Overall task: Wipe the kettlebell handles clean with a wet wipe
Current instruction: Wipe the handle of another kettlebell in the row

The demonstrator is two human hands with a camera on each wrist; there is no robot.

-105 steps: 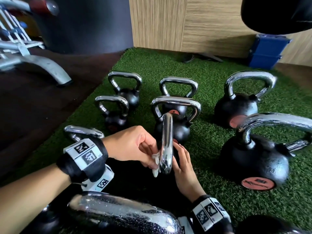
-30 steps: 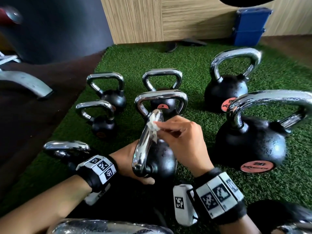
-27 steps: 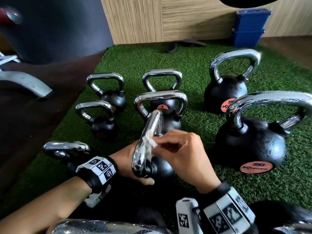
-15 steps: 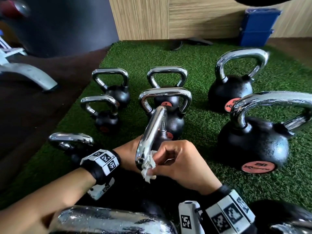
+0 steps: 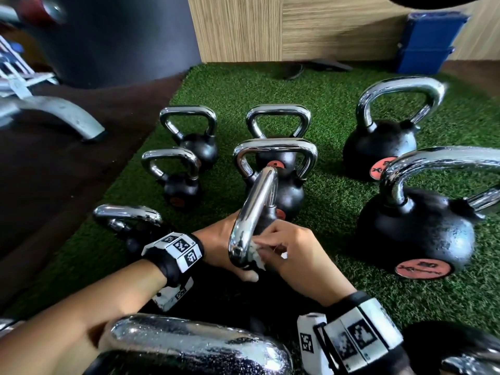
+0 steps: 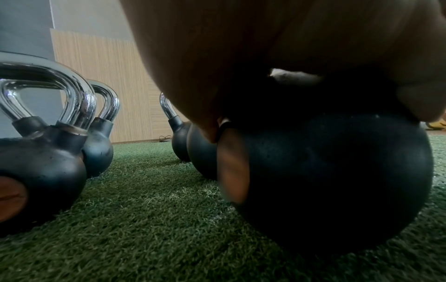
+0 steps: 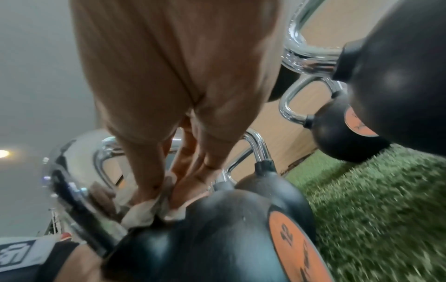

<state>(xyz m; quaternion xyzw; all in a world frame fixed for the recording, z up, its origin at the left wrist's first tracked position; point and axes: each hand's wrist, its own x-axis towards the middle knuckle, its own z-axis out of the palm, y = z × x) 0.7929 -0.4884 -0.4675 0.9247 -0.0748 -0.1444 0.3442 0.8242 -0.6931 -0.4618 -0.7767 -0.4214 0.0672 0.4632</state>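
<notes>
A black kettlebell (image 6: 337,181) with a chrome handle (image 5: 253,209) stands tilted on the green turf in front of me. My left hand (image 5: 217,246) grips it from the left at the handle's base, thumb curled underneath. A crumpled white wet wipe (image 5: 256,257) is pinched in my right hand (image 5: 293,255), pressed against the handle's near lower end. In the right wrist view the wipe (image 7: 147,209) sits bunched between my fingertips and the chrome, just above the black body (image 7: 217,238). A scrap of wipe (image 6: 294,76) shows under my left palm (image 6: 241,57).
Several other kettlebells crowd the turf (image 5: 338,201): two big ones (image 5: 414,231) (image 5: 378,142) on the right, smaller ones (image 5: 181,185) behind and to the left, and a chrome handle (image 5: 194,345) close below my arms. A bench foot (image 5: 59,115) stands on the dark floor; blue boxes (image 5: 427,41) sit by the wall.
The wipe passed from my left hand to my right. Over the last second my right hand slid it down the handle from the top bend to the near lower end. My left hand keeps holding the kettlebell.
</notes>
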